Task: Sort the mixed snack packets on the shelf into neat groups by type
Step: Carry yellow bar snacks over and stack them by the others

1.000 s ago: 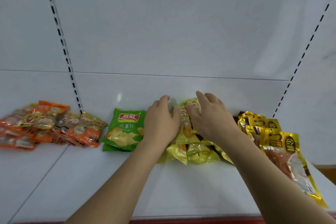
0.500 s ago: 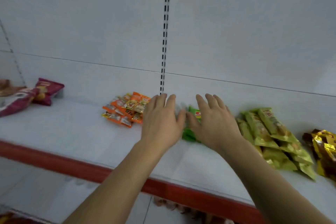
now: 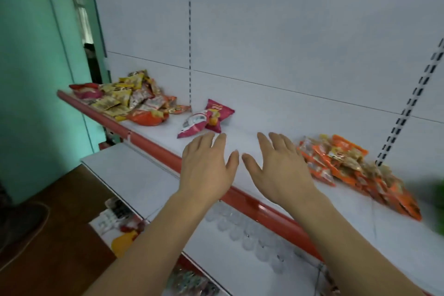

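My left hand [image 3: 206, 166] and my right hand [image 3: 276, 166] hover side by side over a bare stretch of the white shelf [image 3: 252, 132], palms down, fingers spread, holding nothing. Two magenta chip bags [image 3: 206, 118] lie just beyond my left hand. A mixed heap of yellow, orange and red packets [image 3: 129, 101] sits at the shelf's far left end. A group of orange packets [image 3: 355, 170] lies to the right of my right hand. A blurred green packet [image 3: 438, 204] shows at the right edge.
The shelf's red front rail [image 3: 153, 149] runs diagonally under my wrists. A lower white shelf [image 3: 144, 175] holds small clear cups [image 3: 242, 230] and other packets [image 3: 120, 218]. A teal wall [image 3: 31, 79] stands at left.
My view and both hands have swept left along the shelf, away from the yellow-green and green packets. The magenta bags and the mixed heap at the left end have come into view.
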Tool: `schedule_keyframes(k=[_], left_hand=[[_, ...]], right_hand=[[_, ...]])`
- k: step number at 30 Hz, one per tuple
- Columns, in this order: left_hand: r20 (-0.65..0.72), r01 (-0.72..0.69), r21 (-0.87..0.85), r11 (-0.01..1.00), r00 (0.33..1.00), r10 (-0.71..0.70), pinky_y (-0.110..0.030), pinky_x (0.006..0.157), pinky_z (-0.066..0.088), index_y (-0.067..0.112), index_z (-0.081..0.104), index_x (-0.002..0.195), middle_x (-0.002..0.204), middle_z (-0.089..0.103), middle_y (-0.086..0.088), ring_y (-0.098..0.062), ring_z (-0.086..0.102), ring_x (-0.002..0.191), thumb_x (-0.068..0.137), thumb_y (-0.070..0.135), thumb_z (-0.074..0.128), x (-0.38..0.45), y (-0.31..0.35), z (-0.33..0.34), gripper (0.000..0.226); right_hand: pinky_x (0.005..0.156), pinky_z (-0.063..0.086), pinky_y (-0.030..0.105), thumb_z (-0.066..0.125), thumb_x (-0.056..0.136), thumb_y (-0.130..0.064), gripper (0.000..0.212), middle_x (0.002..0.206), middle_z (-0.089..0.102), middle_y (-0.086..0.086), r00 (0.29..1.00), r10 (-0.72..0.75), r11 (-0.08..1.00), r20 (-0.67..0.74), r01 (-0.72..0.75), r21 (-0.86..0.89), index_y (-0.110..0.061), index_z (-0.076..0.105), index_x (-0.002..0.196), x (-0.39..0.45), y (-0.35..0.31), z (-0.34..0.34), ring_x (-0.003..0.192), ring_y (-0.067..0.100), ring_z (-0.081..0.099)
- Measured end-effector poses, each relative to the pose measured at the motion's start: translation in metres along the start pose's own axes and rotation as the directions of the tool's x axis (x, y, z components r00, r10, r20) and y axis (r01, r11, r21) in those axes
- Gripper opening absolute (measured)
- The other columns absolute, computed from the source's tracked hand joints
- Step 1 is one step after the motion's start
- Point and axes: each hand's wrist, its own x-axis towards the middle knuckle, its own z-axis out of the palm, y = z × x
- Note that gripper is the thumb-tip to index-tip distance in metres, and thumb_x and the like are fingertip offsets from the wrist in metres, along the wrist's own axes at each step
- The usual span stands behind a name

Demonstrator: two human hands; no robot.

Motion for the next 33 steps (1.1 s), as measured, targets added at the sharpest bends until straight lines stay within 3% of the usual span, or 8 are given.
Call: schedule_keyframes(k=[7, 11, 17, 22, 27, 33], left_hand=[[0.002, 0.108, 0.062, 0.992, 0.994, -0.109, -0.044, 0.119, 0.032, 0.016, 0.049, 0.150, 0.155, 0.049, -0.008, -0.029, 0.039, 0.145, 0.103, 0.048, 0.046, 0.055, -0.122, 0.007, 0.057], [0.009, 0.132, 0.110, 0.985, 0.991, -0.134, -0.045, 0.116, 0.035, 0.017, 0.048, 0.150, 0.154, 0.049, -0.007, -0.030, 0.041, 0.143, 0.104, 0.049, 0.045, 0.104, -0.175, 0.006, 0.057], [-0.021, 0.180, 0.071, 0.981, 0.984, -0.179, -0.050, 0.104, 0.047, 0.016, 0.058, 0.140, 0.135, 0.063, -0.008, -0.034, 0.057, 0.126, 0.097, 0.049, 0.045, 0.162, -0.252, 0.009, 0.056], [0.022, 0.192, 0.076, 0.978, 0.981, -0.194, -0.044, 0.113, 0.038, 0.017, 0.048, 0.150, 0.150, 0.053, -0.008, -0.030, 0.046, 0.139, 0.104, 0.044, 0.047, 0.205, -0.315, 0.015, 0.054], [0.123, 0.079, -0.001, 0.997, 0.989, -0.079, -0.044, 0.106, 0.046, 0.015, 0.049, 0.148, 0.141, 0.059, -0.009, -0.031, 0.053, 0.130, 0.104, 0.042, 0.048, 0.251, -0.364, 0.038, 0.051], [0.216, -0.189, -0.128, 0.974, 0.953, 0.213, -0.041, 0.104, 0.045, 0.017, 0.050, 0.147, 0.139, 0.060, -0.006, -0.029, 0.054, 0.128, 0.102, 0.041, 0.052, 0.294, -0.378, 0.059, 0.051]], right_hand=[[0.115, 0.033, 0.047, 0.018, 0.088, -0.066, 0.083, 0.152, 0.044, 0.014, 0.995, -0.099, 0.994, -0.006, 0.099, 0.046, -0.015, 0.037, 0.152, 0.098, -0.084, 0.063, 0.143, 0.035, 0.034], [0.115, 0.033, 0.048, 0.036, 0.097, -0.059, 0.070, 0.151, 0.043, 0.014, 0.994, -0.109, 0.992, 0.025, 0.107, 0.068, -0.015, 0.035, 0.151, 0.168, -0.117, 0.083, 0.142, 0.035, 0.033], [0.113, 0.035, 0.047, 0.040, 0.099, -0.056, 0.067, 0.149, 0.044, 0.014, 0.982, -0.181, 0.982, 0.059, 0.177, 0.062, -0.014, 0.035, 0.151, 0.250, -0.168, 0.117, 0.141, 0.033, 0.034], [0.113, 0.036, 0.046, 0.039, 0.099, -0.054, 0.069, 0.150, 0.043, 0.013, 0.972, -0.206, 0.979, 0.109, 0.204, 0.033, -0.014, 0.027, 0.155, 0.297, -0.200, 0.155, 0.141, 0.032, 0.033], [0.113, 0.036, 0.045, 0.043, 0.100, -0.048, 0.064, 0.148, 0.045, 0.011, 0.982, -0.139, 0.990, 0.130, 0.141, -0.010, -0.017, 0.028, 0.154, 0.328, -0.224, 0.182, 0.140, 0.031, 0.036], [0.115, 0.034, 0.046, 0.040, 0.100, -0.054, 0.066, 0.151, 0.043, 0.008, 0.986, 0.105, 0.992, 0.133, -0.095, -0.079, -0.017, 0.028, 0.154, 0.339, -0.236, 0.193, 0.141, 0.029, 0.035]])
